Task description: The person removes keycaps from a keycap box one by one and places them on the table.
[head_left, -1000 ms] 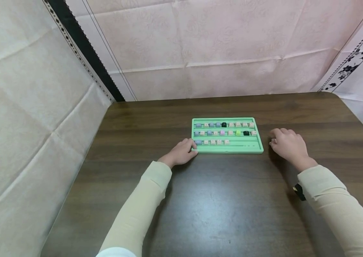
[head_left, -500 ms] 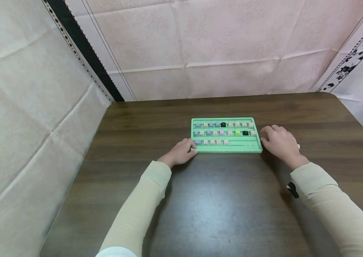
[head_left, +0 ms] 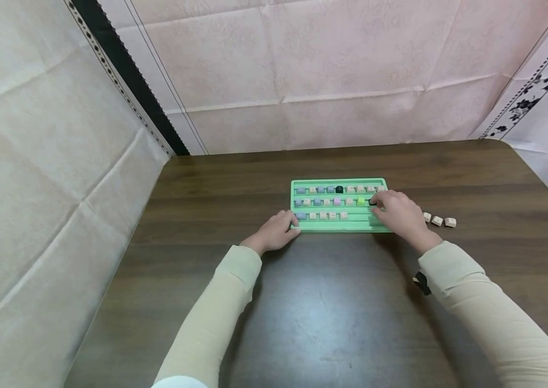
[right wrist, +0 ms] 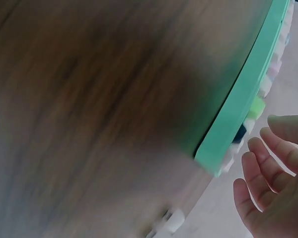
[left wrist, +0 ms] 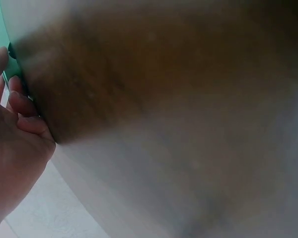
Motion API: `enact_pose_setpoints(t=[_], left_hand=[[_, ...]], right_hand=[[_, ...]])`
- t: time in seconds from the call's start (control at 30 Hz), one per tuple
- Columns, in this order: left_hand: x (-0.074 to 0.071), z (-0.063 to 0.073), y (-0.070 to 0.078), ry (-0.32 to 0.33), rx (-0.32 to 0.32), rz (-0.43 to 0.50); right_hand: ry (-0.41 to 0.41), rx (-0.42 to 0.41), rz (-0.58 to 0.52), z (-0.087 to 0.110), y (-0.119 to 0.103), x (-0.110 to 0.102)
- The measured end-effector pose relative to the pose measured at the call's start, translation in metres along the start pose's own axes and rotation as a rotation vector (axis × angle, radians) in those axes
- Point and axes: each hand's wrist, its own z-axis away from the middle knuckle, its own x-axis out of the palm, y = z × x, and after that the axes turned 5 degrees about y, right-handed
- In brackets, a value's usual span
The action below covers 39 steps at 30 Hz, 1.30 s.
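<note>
A light green tray (head_left: 344, 228) with rows of keycaps lies on the table. At its near left corner my left hand (head_left: 276, 230) holds the edge between thumb and fingers; the left wrist view catches the fingers (left wrist: 24, 104) against the green side. My right hand (head_left: 400, 216) reaches over the tray's right end, thumb and fingertips right by a black keycap (right wrist: 240, 134) in the second row. In the right wrist view the fingers are spread and loosely bent, with nothing seen between them. A yellow-green keycap (head_left: 361, 201) sits just left of the fingertips.
Three loose white keycaps (head_left: 437, 221) lie on the wooden table (head_left: 322, 302) right of the tray, beside my right hand. Pale cloth (head_left: 351, 70) hangs behind the table's far edge, and more cloth (head_left: 36, 188) runs along the left side.
My right hand has moved left from the table beside the tray to over its right end. The loose white keycaps now show where it was. The left hand stays at the corner.
</note>
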Motion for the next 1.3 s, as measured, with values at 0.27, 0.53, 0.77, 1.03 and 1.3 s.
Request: enact_pose_setpoints(t=[0.27,0.53,0.77,1.03,1.3], left_hand=[[-0.002,0.001,0.001,-0.016,-0.008,0.012],[-0.002,0.000,0.002,-0.020,-0.019,0.020],[-0.003,-0.001,0.004,-0.028,-0.026,0.015],[-0.004,0.000,0.007,-0.028,-0.031,0.002],[-0.004,0.002,0.009,-0.027,-0.030,-0.082]], right_hand=[[-0.006,-0.052,-0.036,-0.006,-0.016,0.015],[-0.018,-0.121,-0.010,-0.011,-0.032,0.024],[-0.021,-0.167,0.023,-0.013,-0.043,0.028],[0.003,-0.203,0.073,-0.010,-0.047,0.029],[0.031,-0.224,0.107,-0.008,-0.047,0.032]])
